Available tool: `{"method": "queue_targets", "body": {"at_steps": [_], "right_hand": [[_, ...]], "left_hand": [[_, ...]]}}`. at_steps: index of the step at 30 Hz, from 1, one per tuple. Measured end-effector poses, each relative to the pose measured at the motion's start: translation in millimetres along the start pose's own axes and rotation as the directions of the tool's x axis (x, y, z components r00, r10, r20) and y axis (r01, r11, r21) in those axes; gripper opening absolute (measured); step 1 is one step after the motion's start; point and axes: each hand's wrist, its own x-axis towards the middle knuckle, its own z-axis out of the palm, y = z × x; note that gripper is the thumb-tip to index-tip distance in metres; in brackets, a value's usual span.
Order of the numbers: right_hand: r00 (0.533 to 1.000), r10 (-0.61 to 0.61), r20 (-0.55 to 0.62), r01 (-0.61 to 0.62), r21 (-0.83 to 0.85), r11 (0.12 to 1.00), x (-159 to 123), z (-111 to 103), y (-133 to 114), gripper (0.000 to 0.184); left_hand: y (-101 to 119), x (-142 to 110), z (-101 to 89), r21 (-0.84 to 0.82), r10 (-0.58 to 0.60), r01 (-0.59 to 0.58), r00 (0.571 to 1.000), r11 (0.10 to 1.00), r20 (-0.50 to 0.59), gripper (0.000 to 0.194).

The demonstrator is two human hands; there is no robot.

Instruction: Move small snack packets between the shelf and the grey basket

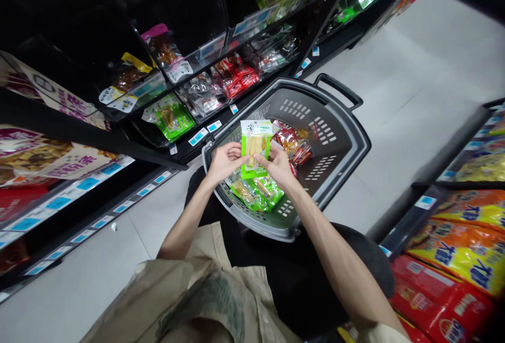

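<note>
The left hand (226,162) and right hand (279,165) pinch 1 flat green-and-white plastic packet (256,143) between them, 2 thumbs on its front; neither hand is nearer. Its long axis points away from the body, across the line joining the hands. Below the hands lie glossy green packets (263,194) in a grey perforated plastic basket (272,233); beyond the right hand, red-and-clear packets (294,145). Farther, ahead-left of the left hand, a shelved bright-green packet (175,122).

Pale, smooth floor tiles (386,101) run between black store shelves (153,159) lined with blue-and-white price labels (57,202); the upper left lies in deep shadow.
</note>
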Motion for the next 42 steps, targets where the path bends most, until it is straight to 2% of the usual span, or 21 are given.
{"method": "queue_targets", "body": {"at_steps": [6, 11, 19, 23, 26, 29, 32, 34, 36, 37, 38, 39, 40, 42], "right_hand": [[1.000, -0.009, 0.002, 0.009, -0.034, 0.999, -0.3, 1.1, -3.1, 0.065], [0.999, 0.009, -0.034, -0.009, -0.001, 1.000, 0.6, -0.7, -2.1, 0.060], [0.998, 0.035, -0.042, -0.033, 0.033, 0.999, 1.5, 0.7, 0.3, 0.057], [0.998, -0.007, -0.062, 0.007, -0.004, 1.000, 1.1, 0.9, -1.5, 0.054], [0.999, -0.040, -0.027, 0.040, -0.009, 0.999, -1.0, 0.9, -3.0, 0.049], [1.000, -0.012, 0.000, 0.012, 0.032, 0.999, -2.5, 0.6, -4.4, 0.043], [0.998, 0.060, 0.029, -0.062, 0.053, 0.997, -0.7, -1.6, -5.5, 0.043], [0.995, 0.091, 0.046, -0.091, -0.003, 0.996, 1.6, -4.3, -3.6, 0.045], [0.993, 0.091, 0.075, -0.076, -0.182, 0.980, 2.6, -7.3, 2.5, 0.047], [0.988, 0.095, 0.122, -0.049, -0.336, 0.941, 1.8, -8.4, 7.3, 0.048], [0.975, 0.124, 0.183, -0.012, -0.518, 0.855, 0.0, -8.9, 13.1, 0.048], [0.952, 0.185, 0.244, 0.040, -0.697, 0.716, -3.0, -8.8, 19.7, 0.047], [0.918, 0.272, 0.289, 0.104, -0.836, 0.539, -6.9, -7.8, 26.5, 0.046], [0.837, 0.458, 0.300, 0.231, -0.952, 0.201, -16.0, -4.1, 39.2, 0.052]], "left_hand": [[0.9, -0.7, -0.2, 0.011, 0.002, -0.002, 1.000, 1.000, -0.001, 0.047], [1.3, -1.1, -0.4, 0.014, 0.033, -0.033, 0.999, 0.999, -0.023, 0.044], [-1.5, -0.3, -1.8, 0.007, 0.022, -0.022, 1.000, 1.000, -0.022, 0.043], [-4.7, 2.8, -1.4, -0.006, 0.038, -0.039, 0.999, 0.999, -0.032, 0.047], [-5.5, 4.0, -0.9, -0.027, 0.044, -0.044, 0.999, 0.999, -0.005, 0.047], [-2.3, 3.6, -0.8, -0.092, 0.039, -0.042, 0.999, 0.995, -0.038, 0.045], [6.4, 2.9, -4.2, -0.238, -0.018, -0.006, 0.995, 0.971, -0.097, 0.040], [14.7, 1.9, -10.3, -0.343, -0.070, 0.037, 0.994, 0.938, -0.082, 0.034], [23.1, -0.1, -19.5, -0.422, -0.097, 0.066, 0.994, 0.904, -0.052, 0.027], [26.7, -1.5, -24.5, -0.453, -0.100, 0.067, 0.994, 0.889, -0.049, 0.026], [29.7, -2.8, -29.3, -0.479, -0.099, 0.058, 0.993, 0.876, -0.060, 0.028], [31.9, -4.1, -33.6, -0.499, -0.095, 0.043, 0.992, 0.866, -0.081, 0.030], [33.2, -5.0, -37.1, -0.511, -0.094, 0.027, 0.990, 0.859, -0.105, 0.032], [33.5, -5.7, -41.2, -0.520, -0.099, 0.011, 0.985, 0.854, -0.141, 0.035]]}}
